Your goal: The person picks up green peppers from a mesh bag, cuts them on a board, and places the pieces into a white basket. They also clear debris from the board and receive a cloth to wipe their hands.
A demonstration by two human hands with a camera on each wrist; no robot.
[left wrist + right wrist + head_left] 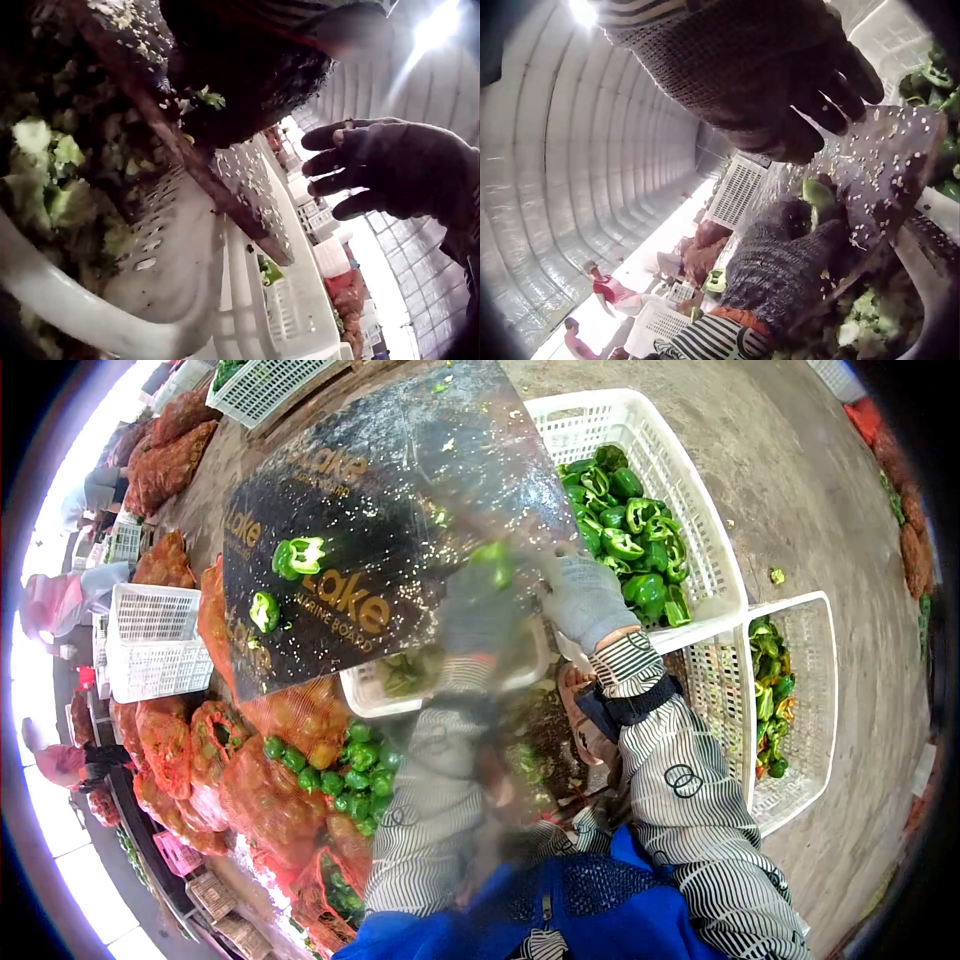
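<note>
My gloved left hand [478, 615], blurred, grips a piece of green pepper [819, 199] over the near edge of the black printed board [400, 490]. My gloved right hand [585, 598] is just beside it at the board's right edge, its fingers extended and holding nothing in the right wrist view. Two cut green peppers, one pepper [298, 557] and a smaller pepper piece [264, 612], lie at the board's left. Pale seeds are scattered across its surface. Under the near edge, a white basket [375, 705] holds green scraps.
Cut green peppers [640, 545] fill part of a white crate [705, 490] right of the board. Behind it toward me stands another crate [825, 690] with mixed peppers. Whole green peppers [350, 780] and net sacks [265, 790] lie at left. Other people are farther off.
</note>
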